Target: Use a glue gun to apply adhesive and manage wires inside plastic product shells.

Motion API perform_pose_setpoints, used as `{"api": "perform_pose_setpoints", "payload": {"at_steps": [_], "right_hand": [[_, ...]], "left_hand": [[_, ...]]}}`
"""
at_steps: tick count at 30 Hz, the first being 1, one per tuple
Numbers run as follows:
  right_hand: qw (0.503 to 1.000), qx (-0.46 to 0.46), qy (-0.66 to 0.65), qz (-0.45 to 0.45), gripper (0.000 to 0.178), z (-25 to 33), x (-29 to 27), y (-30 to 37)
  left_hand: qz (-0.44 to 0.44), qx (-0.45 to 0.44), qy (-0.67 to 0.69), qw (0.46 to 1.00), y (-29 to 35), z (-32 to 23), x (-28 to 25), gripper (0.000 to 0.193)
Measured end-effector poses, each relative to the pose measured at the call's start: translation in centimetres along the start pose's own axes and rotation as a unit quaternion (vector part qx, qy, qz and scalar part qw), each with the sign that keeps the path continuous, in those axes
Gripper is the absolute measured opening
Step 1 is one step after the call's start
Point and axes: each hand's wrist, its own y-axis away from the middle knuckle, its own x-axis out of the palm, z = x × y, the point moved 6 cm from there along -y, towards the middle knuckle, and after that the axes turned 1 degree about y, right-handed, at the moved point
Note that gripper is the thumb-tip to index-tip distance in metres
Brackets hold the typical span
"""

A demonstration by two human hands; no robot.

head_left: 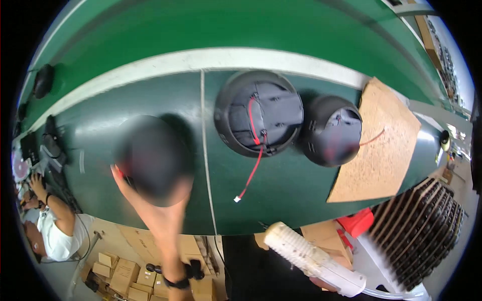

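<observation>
Left hand (150,200) is up under a dark round housing (154,158), motion-blurred, on the near-left of the green belt (125,100); fingers spread and wrapped on its near rim, so grasping it, though blur hides exact finger placement. Wrist carries a black band (176,283). Right hand (326,283) sits at the near edge, mostly hidden, clenched around a white ribbed tool (314,258) whose tip points far-left, with a clear hose (396,292) off its tail. Beyond the left hand, right of a thin belt seam, a second housing (258,113) lies open side up, red wire (253,168) trailing out of it toward the near edge and ending in a small white plug (236,199). Just right of it, touching or nearly so, a third housing (332,130) lies tilted, also red-wired. Further right, a brown fibreboard sheet (379,145) lies over the belt edge. Near-right: a stack of black ribbed parts (419,231), and a red bin (356,220). Near-left below the belt: cardboard boxes (125,276) and another person (52,231) seated. The held housing looks like a rigid moulded plastic shell, light for its bulk, smooth and a bit slippery; best held by the rim with a wide spread, keeping clear of the wire, which could snag or pull loose.
</observation>
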Motion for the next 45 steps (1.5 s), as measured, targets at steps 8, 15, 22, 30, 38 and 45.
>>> {"api": "perform_pose_setpoints", "payload": {"at_steps": [8,15,22,30,38,45], "right_hand": [[0.998,-0.035,0.053,0.019,0.036,-0.9,-0.5,-1.3],[0.974,-0.084,0.205,-0.041,0.041,-0.1,1.8,-4.1],[0.950,-0.085,0.292,-0.067,0.040,0.8,3.7,-4.8],[0.942,-0.083,0.311,-0.096,0.038,1.0,3.9,-5.1],[0.937,-0.084,0.324,-0.095,0.040,1.0,3.9,-5.3],[0.942,-0.079,0.312,-0.096,0.041,1.1,4.1,-5.1]], "left_hand": [[0.041,-0.127,0.119,0.984,10.1,2.1,-4.4,0.062],[0.335,-0.019,0.114,0.935,-0.9,-4.9,-1.8,0.028],[0.554,0.068,-0.119,0.821,-1.1,-6.9,1.6,0.023],[0.557,0.093,-0.089,0.820,-2.3,-9.4,2.5,0.016],[0.550,0.043,-0.052,0.833,-2.2,-9.0,2.9,0.019],[0.534,0.035,-0.028,0.844,-2.0,-8.6,2.6,0.019]]}}
